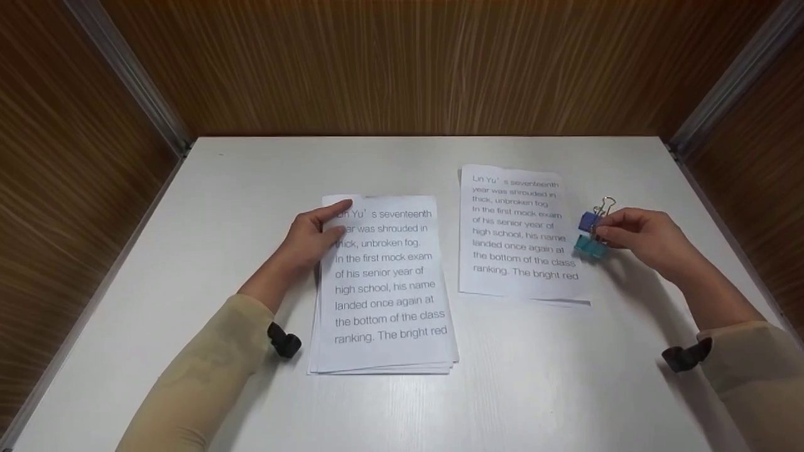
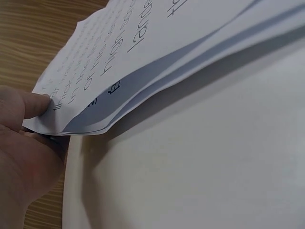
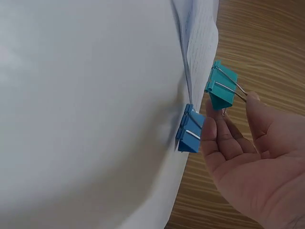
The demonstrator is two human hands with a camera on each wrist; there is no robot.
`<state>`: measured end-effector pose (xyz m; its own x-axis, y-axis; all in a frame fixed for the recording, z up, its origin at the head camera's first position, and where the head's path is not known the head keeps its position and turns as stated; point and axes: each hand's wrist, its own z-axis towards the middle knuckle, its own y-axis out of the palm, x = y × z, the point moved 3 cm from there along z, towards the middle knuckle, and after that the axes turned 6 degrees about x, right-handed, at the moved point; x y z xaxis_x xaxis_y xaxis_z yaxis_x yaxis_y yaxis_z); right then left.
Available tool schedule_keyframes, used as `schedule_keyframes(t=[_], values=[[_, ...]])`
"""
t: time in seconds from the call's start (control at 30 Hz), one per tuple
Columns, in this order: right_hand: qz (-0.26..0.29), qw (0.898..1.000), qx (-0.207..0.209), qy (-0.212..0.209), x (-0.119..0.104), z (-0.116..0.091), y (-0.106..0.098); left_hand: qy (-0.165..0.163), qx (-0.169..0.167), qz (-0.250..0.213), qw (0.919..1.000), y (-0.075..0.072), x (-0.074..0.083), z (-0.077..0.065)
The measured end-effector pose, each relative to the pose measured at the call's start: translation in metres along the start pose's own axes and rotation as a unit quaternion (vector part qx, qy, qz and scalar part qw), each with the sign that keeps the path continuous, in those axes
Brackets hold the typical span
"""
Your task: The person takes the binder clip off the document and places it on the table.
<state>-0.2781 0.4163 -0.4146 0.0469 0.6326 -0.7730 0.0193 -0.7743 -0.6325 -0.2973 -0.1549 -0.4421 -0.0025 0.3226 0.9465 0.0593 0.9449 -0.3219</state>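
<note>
My left hand (image 1: 314, 237) pinches the left edge of a stack of printed sheets (image 1: 383, 289), thumb on top and fingers underneath. In the left wrist view, the sheets (image 2: 143, 62) bow up from the table and fan apart along one side. On the right, my right hand (image 1: 647, 242) holds a teal binder clip (image 1: 590, 247) by its wire handles, between thumb and fingers. A blue binder clip (image 3: 190, 131) is close against those fingers, beside the second paper stack; whether they touch it is unclear.
A second stack of printed sheets (image 1: 518, 235) lies right of the first, a narrow gap between them. All of it is on a white table (image 1: 534, 389). Wood-grain panels (image 1: 414, 69) enclose the table at the back and both sides.
</note>
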Motion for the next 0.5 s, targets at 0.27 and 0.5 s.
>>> schedule_keyframes(t=[0.27, 0.5], values=[[-0.012, 1.0, -0.013, 0.001, 0.013, -0.001, -0.004, -0.025, -0.002, -0.019, 0.9995, 0.001, -0.006, 0.0], [-0.05, 0.998, -0.034, 0.024, 0.02, -0.002, -0.005, -0.02, -0.01, -0.028, 0.9993, 0.003, -0.008, 0.004]])
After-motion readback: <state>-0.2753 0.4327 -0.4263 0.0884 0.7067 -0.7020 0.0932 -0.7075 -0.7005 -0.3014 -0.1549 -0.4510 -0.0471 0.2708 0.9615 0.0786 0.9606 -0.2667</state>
